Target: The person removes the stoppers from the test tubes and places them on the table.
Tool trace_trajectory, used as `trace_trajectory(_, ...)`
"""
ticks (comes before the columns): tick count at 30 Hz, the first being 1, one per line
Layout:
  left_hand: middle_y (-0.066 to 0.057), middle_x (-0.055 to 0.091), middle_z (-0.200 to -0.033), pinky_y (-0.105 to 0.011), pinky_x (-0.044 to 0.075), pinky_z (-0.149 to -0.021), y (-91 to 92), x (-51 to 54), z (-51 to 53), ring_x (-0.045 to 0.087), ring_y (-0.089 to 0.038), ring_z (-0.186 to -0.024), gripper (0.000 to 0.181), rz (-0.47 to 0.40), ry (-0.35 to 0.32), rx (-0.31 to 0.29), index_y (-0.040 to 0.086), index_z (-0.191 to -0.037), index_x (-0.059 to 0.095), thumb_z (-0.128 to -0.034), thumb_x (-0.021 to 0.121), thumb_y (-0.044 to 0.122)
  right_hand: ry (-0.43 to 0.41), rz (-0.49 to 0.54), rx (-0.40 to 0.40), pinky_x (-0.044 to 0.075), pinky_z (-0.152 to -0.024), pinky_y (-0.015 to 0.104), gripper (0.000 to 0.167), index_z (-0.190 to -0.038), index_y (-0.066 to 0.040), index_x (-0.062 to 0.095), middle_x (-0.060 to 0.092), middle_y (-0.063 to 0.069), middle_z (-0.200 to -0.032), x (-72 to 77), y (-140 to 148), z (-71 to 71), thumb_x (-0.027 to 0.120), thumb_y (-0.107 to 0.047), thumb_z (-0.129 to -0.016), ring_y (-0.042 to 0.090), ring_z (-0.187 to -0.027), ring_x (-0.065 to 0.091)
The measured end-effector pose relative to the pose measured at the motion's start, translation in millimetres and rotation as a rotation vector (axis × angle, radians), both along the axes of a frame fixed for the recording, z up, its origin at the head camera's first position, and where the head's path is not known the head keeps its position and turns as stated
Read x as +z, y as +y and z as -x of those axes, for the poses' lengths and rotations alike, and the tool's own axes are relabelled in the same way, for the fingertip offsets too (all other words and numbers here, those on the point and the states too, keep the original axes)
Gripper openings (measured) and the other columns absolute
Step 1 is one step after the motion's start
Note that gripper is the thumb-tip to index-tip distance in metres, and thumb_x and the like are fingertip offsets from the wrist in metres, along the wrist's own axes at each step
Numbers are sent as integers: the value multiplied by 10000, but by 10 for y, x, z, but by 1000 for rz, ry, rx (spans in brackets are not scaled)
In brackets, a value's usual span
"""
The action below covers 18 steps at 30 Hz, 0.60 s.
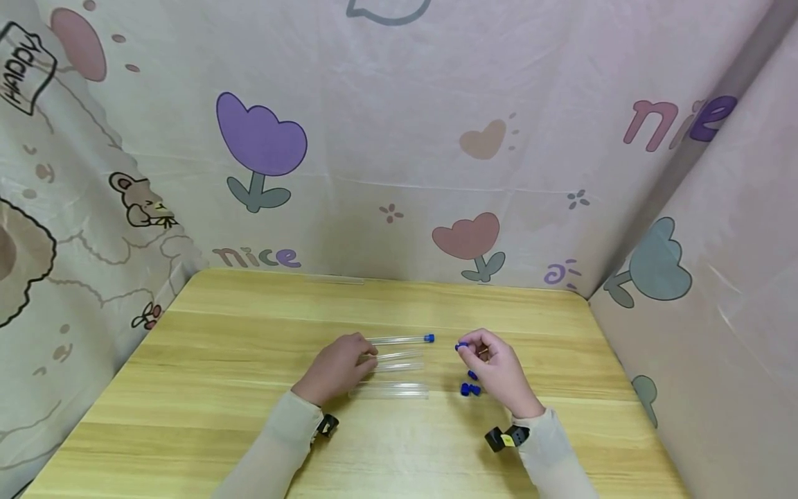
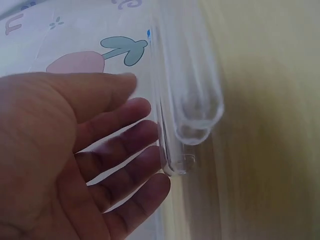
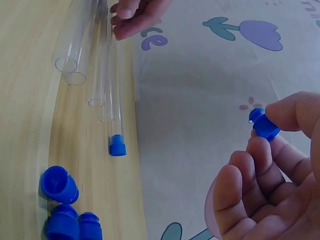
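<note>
My right hand [image 1: 499, 367] pinches a blue ribbed cap [image 3: 264, 125] between thumb and fingers, held apart from the tubes. Over the closed ends of several clear test tubes [image 2: 197, 85], my left hand [image 1: 337, 365] hovers with loosely bent fingers and a gap between thumb and fingers. Its fingertips lie beside one tube; whether they touch it I cannot tell. The farthest tube [image 1: 395, 340] has a blue cap [image 3: 117, 146] on its right end. Nearer tubes [image 1: 389, 390] lie roughly parallel, their open rims showing in the right wrist view.
Three loose blue caps [image 3: 60, 184] lie on the wooden table [image 1: 206, 388], below the right hand. A clear strip [image 1: 334, 280] lies along the table's back edge. Printed curtains [image 1: 374, 138] stand behind and at both sides.
</note>
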State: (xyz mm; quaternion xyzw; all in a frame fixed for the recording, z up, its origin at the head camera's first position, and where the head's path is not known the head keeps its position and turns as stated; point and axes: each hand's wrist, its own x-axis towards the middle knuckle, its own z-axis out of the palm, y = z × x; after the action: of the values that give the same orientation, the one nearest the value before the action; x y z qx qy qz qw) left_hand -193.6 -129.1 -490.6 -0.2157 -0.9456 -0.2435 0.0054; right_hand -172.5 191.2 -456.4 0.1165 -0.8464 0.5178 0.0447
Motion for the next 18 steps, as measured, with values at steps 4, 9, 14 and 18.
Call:
trace_trajectory(4, -10, 697, -1045, -419, 563, -898, 4, -19, 0, 653, -219, -991, 176, 9, 12, -19, 86, -1152, 760, -1001, 678, 124, -19, -14, -23, 525, -734, 247, 74, -1065, -138, 713, 631, 31, -932, 2, 25, 9, 696, -182, -1008, 197, -858, 595)
trace_trajectory(9, -3, 716, -1033, -400, 570, -896, -2, -74, 1, 666, -220, -987, 190, 6, 64, -47, 102, -1117, 779, -1001, 647, 31, -52, -113, -76, 532, -748, 255, 93, -1094, -146, 712, 655, 4, -955, -45, 108, 63, 688, -155, -1004, 192, -883, 608)
trace_trajectory(14, 15, 715, -1016, -403, 569, -901, -3, -86, 0, 670, -216, -992, 195, -4, 72, -51, 131, -1086, 794, -997, 656, 27, -90, -232, -117, 497, -709, 268, 80, -1066, -145, 709, 652, -9, -921, -140, 190, 122, 698, -175, -993, 167, -829, 591)
trace_trajectory(18, 22, 715, -1016, -405, 568, -905, 3, -78, -7, 676, -214, -1005, 198, -15, 65, -49, 140, -1081, 794, -1006, 646, 31, -147, -282, -109, 483, -676, 272, 63, -1044, -135, 702, 655, -8, -898, -231, 243, 162, 691, -175, -997, 157, -788, 583)
